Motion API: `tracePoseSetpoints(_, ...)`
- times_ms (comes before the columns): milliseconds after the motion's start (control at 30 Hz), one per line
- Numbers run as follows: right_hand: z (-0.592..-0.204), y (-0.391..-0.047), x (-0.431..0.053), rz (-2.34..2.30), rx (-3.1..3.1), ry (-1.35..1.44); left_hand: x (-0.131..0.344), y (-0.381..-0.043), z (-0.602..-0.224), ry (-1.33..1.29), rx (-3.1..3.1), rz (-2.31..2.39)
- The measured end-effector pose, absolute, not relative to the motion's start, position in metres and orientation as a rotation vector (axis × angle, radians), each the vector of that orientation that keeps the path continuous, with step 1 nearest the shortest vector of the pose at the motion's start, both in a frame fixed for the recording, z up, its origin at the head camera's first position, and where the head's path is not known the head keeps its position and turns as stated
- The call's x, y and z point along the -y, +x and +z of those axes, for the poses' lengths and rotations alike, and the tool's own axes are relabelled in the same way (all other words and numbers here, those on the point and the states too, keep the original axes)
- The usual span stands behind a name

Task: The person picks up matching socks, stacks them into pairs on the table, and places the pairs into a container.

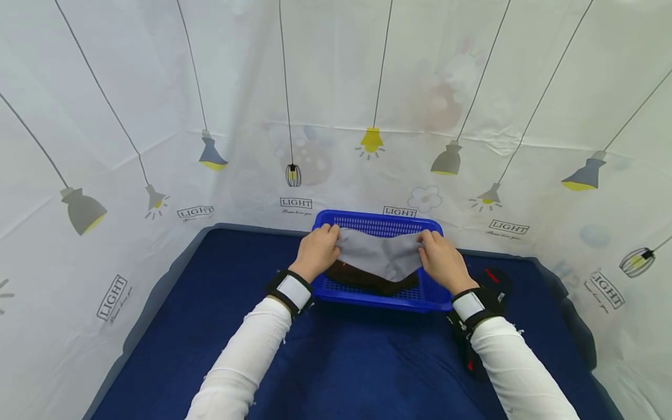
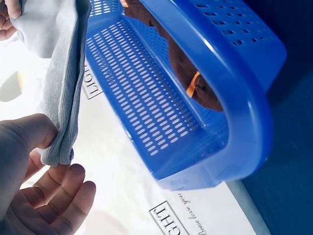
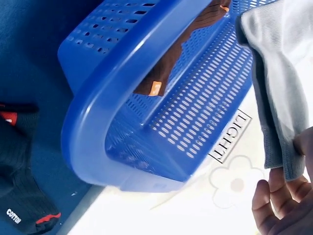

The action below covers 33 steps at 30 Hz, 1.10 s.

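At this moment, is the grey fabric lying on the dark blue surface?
No, the left hand and right hand hold the grey fabric between them, over the blue basket.

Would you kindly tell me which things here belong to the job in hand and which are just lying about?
Seemingly in the job:
grey socks, held by left hand and right hand
blue basket, near both hands
brown socks, inside it

Seemingly just about:
dark socks beside the basket, in neither hand, though possibly part of it
printed wall sheet, backdrop
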State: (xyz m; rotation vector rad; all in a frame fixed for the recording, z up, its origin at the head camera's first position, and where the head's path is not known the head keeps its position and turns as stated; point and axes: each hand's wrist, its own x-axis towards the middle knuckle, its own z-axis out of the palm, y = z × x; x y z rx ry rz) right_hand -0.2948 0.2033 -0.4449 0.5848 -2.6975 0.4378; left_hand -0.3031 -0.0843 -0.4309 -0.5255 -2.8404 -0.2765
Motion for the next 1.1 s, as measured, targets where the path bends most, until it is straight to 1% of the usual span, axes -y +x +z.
tracePoseSetpoints(300,-0.461,-0.308,-0.193,0.453,2.786,0.556,0.076,-0.32,-0.444,-0.497,2.898,-0.253)
tracePoseSetpoints(567,-0.477,-0.312,-0.185,0.468,2.85,0.529,0.071,-0.323,-0.455,-0.479,2.941,-0.215)
tracePoseSetpoints(1100,-0.487,-0.32,-0.178,0.436,2.98,0.437,0.063,-0.34,-0.467,-0.399,3.088,-0.215)
